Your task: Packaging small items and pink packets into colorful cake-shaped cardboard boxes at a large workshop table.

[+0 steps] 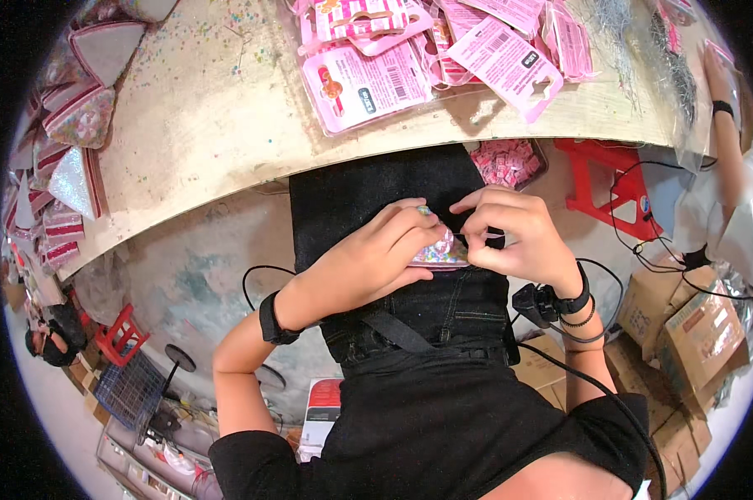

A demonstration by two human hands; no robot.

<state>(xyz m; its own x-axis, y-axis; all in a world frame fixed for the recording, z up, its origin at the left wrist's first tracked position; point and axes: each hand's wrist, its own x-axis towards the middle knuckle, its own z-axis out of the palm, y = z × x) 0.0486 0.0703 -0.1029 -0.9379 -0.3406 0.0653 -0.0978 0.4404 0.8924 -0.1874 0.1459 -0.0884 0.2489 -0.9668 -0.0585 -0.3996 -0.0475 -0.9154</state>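
On my lap, my left hand (385,250) is closed over a small glittery, multicoloured piece (437,250) with a pink edge, pressing it against my black trousers. Most of that piece is hidden under the fingers. My right hand (514,229) sits just beside it, thumb and forefinger pinched together at its right end. Whatever lies in that pinch is too small to make out. Each wrist wears a black band.
Pink printed card packages (368,87) lie piled on the curved tabletop (218,125) ahead. Glittery wedge-shaped pieces (76,179) stack up at its left. Below stand a red stool (605,187), a tub of small pink pieces (510,162) and cardboard boxes (701,333). Another person's arm (726,142) reaches in at right.
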